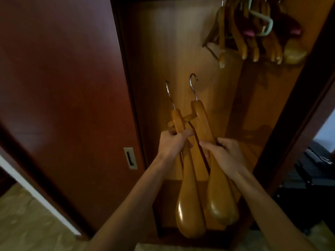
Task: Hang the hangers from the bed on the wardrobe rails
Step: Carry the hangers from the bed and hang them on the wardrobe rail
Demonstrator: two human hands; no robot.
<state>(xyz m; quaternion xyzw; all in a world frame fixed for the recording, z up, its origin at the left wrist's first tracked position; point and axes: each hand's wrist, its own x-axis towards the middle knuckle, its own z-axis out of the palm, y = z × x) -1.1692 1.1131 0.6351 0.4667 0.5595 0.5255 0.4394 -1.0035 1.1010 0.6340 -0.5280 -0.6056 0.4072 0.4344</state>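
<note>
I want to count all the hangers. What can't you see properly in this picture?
Head view only:
- Rail: cut off by the top edge, so where the hung hangers hook on is hidden.
- Hung hangers: bunched and overlapping in shadow; no sure count.
- Held hangers: left hand and right hand cover their middles, and the bundles overlap; more than two, exact number unclear.
- Dark items at right: too dim to identify.

Two wooden hangers stand at the centre of the frame, seen edge-on, with metal hooks pointing up. The left hanger [187,187] is honey-brown and glossy, its broad shoulder end low in the frame. The right hanger [220,192] is just beside it, the same kind, its hook a little higher. More hangers [250,33] hang bunched at the upper right inside the wardrobe, mostly wooden, one pale green.
</note>
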